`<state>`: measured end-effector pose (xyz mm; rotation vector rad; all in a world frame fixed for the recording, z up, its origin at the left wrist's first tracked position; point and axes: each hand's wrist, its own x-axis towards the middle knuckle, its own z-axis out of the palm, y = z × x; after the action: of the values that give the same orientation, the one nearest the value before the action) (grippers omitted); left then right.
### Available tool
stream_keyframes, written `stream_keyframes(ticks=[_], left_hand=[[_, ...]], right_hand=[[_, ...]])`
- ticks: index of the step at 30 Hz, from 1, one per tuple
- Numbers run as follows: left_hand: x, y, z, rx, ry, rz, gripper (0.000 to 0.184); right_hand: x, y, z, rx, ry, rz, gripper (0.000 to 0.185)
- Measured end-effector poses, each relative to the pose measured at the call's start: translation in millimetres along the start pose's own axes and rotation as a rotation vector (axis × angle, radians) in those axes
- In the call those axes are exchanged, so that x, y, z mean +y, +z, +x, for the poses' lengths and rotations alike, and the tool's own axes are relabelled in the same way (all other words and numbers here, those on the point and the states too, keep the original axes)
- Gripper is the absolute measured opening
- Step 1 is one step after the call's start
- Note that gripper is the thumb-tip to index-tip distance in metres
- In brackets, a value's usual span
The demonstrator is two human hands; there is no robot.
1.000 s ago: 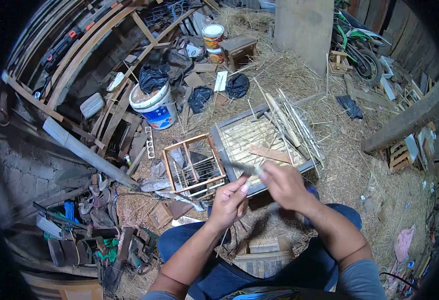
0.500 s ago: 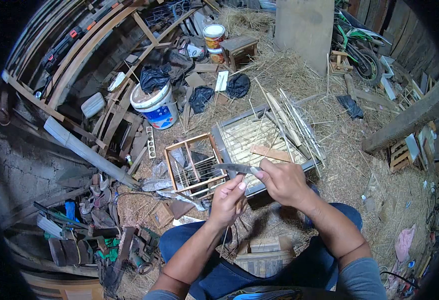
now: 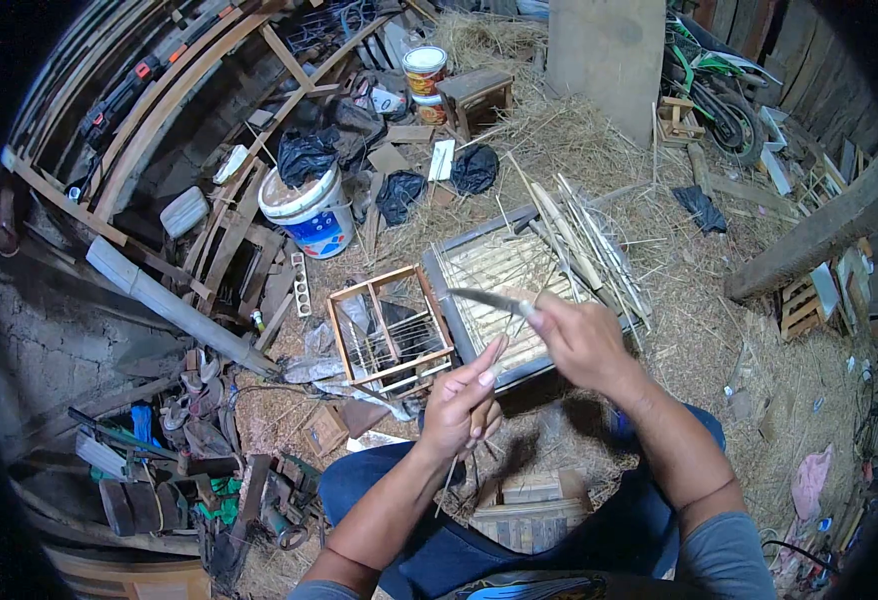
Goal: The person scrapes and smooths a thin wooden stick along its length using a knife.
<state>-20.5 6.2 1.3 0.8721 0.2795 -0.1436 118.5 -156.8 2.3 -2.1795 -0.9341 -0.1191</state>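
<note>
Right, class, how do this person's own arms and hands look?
The left hand and right hand wear no gloves. Both forearms are uncovered down to the wrists. The right sleeve is short, greyish-blue cloth; the left sleeve, barely in view, looks similar.

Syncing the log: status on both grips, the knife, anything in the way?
Right grip: closed on knife. Left grip: closed on thin strip. Knife and strip look apart; nothing visible between them.
</note>
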Motion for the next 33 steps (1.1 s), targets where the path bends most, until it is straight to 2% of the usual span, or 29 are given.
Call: stream_keyframes(ticks=[2, 4, 6, 9, 15, 20, 22, 24, 25, 28, 29, 30, 32, 33], left_hand=[[1.9, -0.6, 0.6, -0.022, -0.013, -0.035, 0.04], [2.9, -2.2, -1.3, -0.025, -0.064, -0.17, 0.035], [5.4, -3.3, 1.6, -0.071, -0.061, -0.218, 0.022], [9.5, -3.0, 3.4, -0.021, -0.08, -0.215, 0.023], [12.2, -5.0, 0.3, -0.081, -0.115, -0.144, 0.033], [6.1, -9.7, 0.2, -0.106, -0.063, -0.176, 0.045], [11.7, -4.6, -0.3, -0.094, -0.092, -0.132, 0.047], [10.6, -2.2, -2.7, -0.11, -0.067, -0.099, 0.048], [9.8, -3.0, -2.6, -0.12, -0.076, -0.082, 0.05], [11.2, -4.2, 0.0, -0.139, -0.124, -0.084, 0.054], [12.2, -2.2, -0.8, -0.142, -0.105, -0.071, 0.055], [11.8, -3.3, -0.6, -0.138, -0.111, -0.071, 0.055], [9.9, -6.3, -0.3, -0.181, -0.084, -0.111, 0.055], [8.9, -7.4, 0.6, -0.198, -0.077, -0.132, 0.056]], right_hand=[[-12.0, 3.3, -12.5, -0.177, -0.043, -0.037, 0.036], [-23.9, 1.5, -13.0, -0.168, -0.085, -0.015, 0.034], [-16.7, -0.9, -7.2, -0.125, -0.083, -0.007, 0.033], [-12.3, 2.7, -6.1, -0.101, -0.089, -0.014, 0.034], [-14.6, -3.8, -3.8, -0.13, -0.08, -0.072, 0.034], [-16.5, -4.3, -6.4, -0.178, -0.06, -0.118, 0.032], [-15.3, -1.6, -6.0, -0.141, -0.12, -0.088, 0.032], [-4.4, -8.5, 3.8, -0.147, 0.085, -0.08, 0.032], [-5.7, -9.0, 2.1, -0.145, 0.084, -0.084, 0.032], [-16.7, -4.1, -7.6, -0.219, -0.057, -0.05, 0.034], [-20.2, -1.1, -11.2, -0.129, -0.117, 0.014, 0.038], [-14.3, -2.1, -7.4, -0.13, -0.112, 0.019, 0.038], [5.8, -7.9, 6.7, -0.195, 0.114, -0.014, 0.039], [9.8, -8.2, 7.7, -0.104, 0.066, -0.026, 0.041]])
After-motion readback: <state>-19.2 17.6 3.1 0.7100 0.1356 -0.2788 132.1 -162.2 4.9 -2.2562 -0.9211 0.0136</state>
